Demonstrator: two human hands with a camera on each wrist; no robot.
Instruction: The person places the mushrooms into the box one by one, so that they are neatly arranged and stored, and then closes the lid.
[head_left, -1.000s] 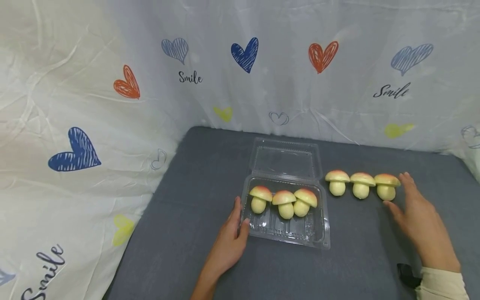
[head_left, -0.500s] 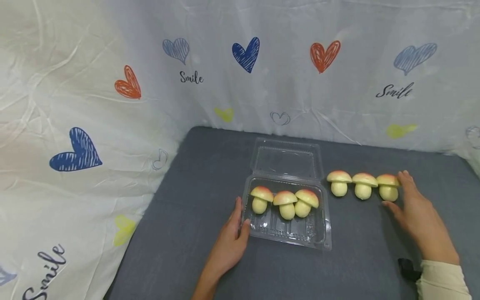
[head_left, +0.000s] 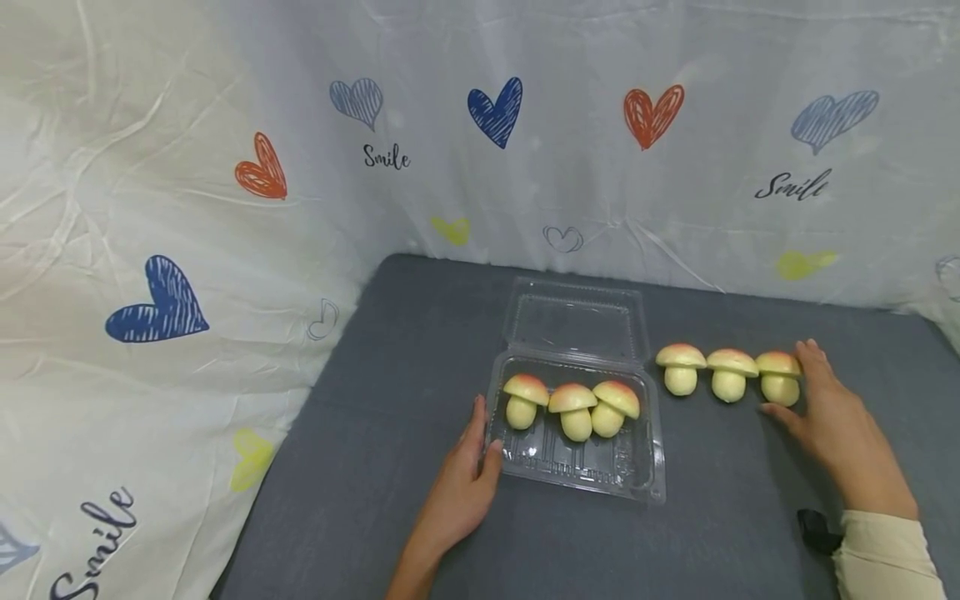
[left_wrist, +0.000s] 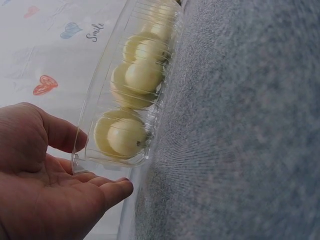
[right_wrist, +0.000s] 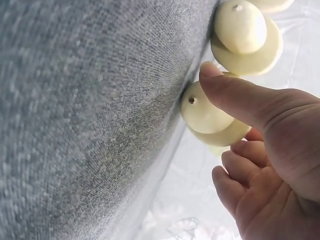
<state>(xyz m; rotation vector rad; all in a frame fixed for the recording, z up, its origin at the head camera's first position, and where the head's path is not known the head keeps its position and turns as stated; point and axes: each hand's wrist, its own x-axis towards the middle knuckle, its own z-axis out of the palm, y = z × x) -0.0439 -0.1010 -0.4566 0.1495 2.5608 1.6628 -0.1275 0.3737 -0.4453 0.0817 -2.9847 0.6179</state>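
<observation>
The nearer right hand (head_left: pixel 847 437) curls round the end mushroom (head_left: pixel 780 382) at its ten o'clock, stem toward six, while the left hand (head_left: pixel 459 485) holds the box's (head_left: pixel 558 468) nine-o'clock edge.

Only word I can read is "Smile", dark script on the white cloth (head_left: pixel 480 192). Head view has a small level Smile (head_left: pixel 387 157) at 11 o'clock, a slanted Smile (head_left: pixel 793 185) at 2 o'clock, and a big steep Smile (head_left: pixel 102 532) at 8 o'clock, its S down by the bottom edge. Left wrist view shows a tipped Smile (left_wrist: pixel 95 32) around 11 o'clock, same cloth, same lettering style
</observation>
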